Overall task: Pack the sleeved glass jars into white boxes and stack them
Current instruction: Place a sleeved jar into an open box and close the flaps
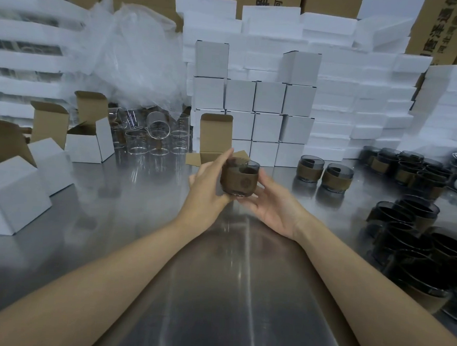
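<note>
Both hands hold one jar above the table: the left hand wraps its left side, and the right hand cups its right side and base. An open box stands just behind, with stacked boxes farther back.

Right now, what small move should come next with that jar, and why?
Probably ease the sleeved jar forward and down into the open box just behind it. The left hand and right hand hold it above the table, and that box's flap stands up.
</note>
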Available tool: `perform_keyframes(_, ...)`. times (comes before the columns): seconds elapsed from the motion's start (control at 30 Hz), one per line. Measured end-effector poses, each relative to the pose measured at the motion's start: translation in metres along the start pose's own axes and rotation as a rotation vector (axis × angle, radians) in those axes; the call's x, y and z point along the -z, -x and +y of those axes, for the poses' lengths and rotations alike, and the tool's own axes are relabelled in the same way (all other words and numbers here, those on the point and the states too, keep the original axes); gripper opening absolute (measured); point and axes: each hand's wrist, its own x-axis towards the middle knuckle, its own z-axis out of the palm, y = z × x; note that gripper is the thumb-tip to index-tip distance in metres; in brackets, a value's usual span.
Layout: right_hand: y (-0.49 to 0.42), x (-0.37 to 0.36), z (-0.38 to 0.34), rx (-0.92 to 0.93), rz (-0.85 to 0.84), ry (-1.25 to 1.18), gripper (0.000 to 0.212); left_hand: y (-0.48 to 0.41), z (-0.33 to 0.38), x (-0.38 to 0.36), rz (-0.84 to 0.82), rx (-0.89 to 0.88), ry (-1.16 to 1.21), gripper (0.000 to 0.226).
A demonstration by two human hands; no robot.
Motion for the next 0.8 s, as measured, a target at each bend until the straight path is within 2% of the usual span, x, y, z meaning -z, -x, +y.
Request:
perform_keyframes(0.1, -0.001, 0.002, 0.004, 0.042, -0.023, 0.088, 0.066, 0.001, 0.003, 0.001, -0.082, -0.014, 0.084, 0.09)
perform_keyframes(0.2, -0.003, 0.005, 0.008, 0.161, 0.098, 0.265, 0.065, 0.003, 0.001, 0.0, -0.164, 0.019, 0.138, 0.095)
perform_keyframes(0.33, -0.004, 0.004, 0.011, 0.279, 0.142, 0.498, 0.07, 0.002, 0.001, 0.0, -0.118, -0.041, 0.133, 0.092)
perform_keyframes(0.8, -0.002, -0.002, 0.01, 0.273, 0.204, 0.571, 0.07, 0.001, 0.004, 0.0, -0.067, 0.043, 0.265, 0.092)
